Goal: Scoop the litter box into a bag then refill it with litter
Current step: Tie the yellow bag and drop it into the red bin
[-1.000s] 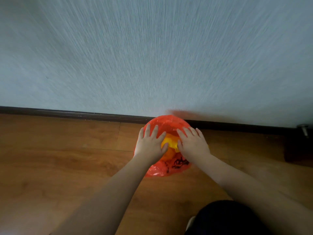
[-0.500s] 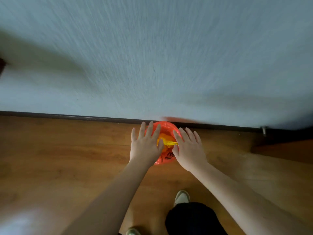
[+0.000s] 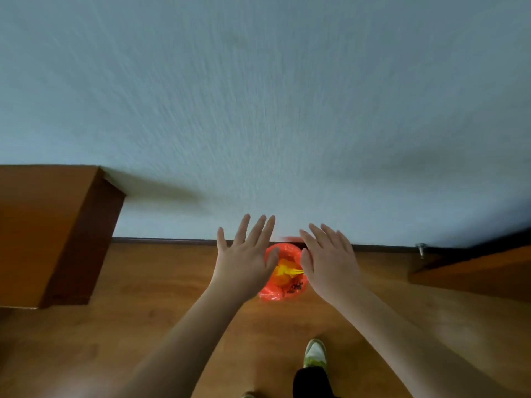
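Observation:
An orange-red plastic bag with black print sits on the wooden floor against the baseboard. Something yellow shows inside it. My left hand hovers above the bag's left side with its fingers straight and spread. My right hand hovers above the bag's right side, fingers also straight. Neither hand holds anything, and both are raised clear of the bag. No litter box is in view.
A brown wooden cabinet stands at the left against the pale wall. A wooden door with a metal doorstop is at the right. My shoe stands on the floor below the bag.
Both hands have let go of the bag and lifted away from it. The view has pulled back and up, so the bag looks smaller and the cabinet has come into view.

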`<state>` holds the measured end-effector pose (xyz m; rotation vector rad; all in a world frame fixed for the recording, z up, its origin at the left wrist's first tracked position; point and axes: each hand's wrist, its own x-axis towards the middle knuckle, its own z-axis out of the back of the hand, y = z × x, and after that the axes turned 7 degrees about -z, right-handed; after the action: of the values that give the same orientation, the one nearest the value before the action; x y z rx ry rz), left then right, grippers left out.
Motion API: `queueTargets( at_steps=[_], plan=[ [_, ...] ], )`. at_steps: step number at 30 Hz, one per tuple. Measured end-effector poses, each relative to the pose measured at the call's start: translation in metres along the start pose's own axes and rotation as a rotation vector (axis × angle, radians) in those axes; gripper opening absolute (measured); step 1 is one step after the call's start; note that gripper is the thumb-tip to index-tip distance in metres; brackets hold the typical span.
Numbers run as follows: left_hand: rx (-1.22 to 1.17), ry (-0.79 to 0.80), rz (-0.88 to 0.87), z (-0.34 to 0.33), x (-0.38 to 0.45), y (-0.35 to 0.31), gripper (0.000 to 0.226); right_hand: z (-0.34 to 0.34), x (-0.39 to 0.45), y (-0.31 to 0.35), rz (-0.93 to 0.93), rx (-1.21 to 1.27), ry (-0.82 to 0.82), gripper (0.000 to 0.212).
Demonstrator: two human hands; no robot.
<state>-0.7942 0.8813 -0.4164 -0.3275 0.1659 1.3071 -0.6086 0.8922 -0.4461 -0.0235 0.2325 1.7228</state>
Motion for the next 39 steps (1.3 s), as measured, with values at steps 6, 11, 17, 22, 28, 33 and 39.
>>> queueTargets(
  at_steps=[6, 11, 17, 22, 28, 33, 39],
  plan=[
    [0.044, -0.097, 0.009, 0.074, -0.058, -0.013, 0.062, 0.094, -0.038, 0.021, -0.02, -0.026, -0.057, 0.061],
    [0.024, -0.178, 0.022, 0.122, -0.105, -0.016, 0.063, 0.155, -0.071, 0.045, -0.023, 0.002, -0.085, 0.063],
    [0.035, -0.304, 0.009, 0.161, -0.161, -0.008, 0.081, 0.207, -0.115, 0.076, 0.012, -0.001, -0.163, 0.058],
    [0.058, -0.32, 0.012, 0.17, -0.201, -0.007, 0.085, 0.234, -0.15, 0.101, 0.028, -0.043, -0.171, 0.055],
    [0.083, -0.305, -0.101, 0.191, -0.225, -0.018, 0.061, 0.247, -0.2, 0.105, -0.036, -0.065, -0.174, 0.053],
    [0.09, -0.304, -0.252, 0.2, -0.227, -0.057, 0.057, 0.251, -0.241, 0.078, -0.148, -0.064, -0.198, 0.054],
    [0.148, -0.238, -0.478, 0.185, -0.224, -0.126, 0.06, 0.247, -0.288, 0.031, -0.339, -0.078, -0.207, 0.055]
  ],
)
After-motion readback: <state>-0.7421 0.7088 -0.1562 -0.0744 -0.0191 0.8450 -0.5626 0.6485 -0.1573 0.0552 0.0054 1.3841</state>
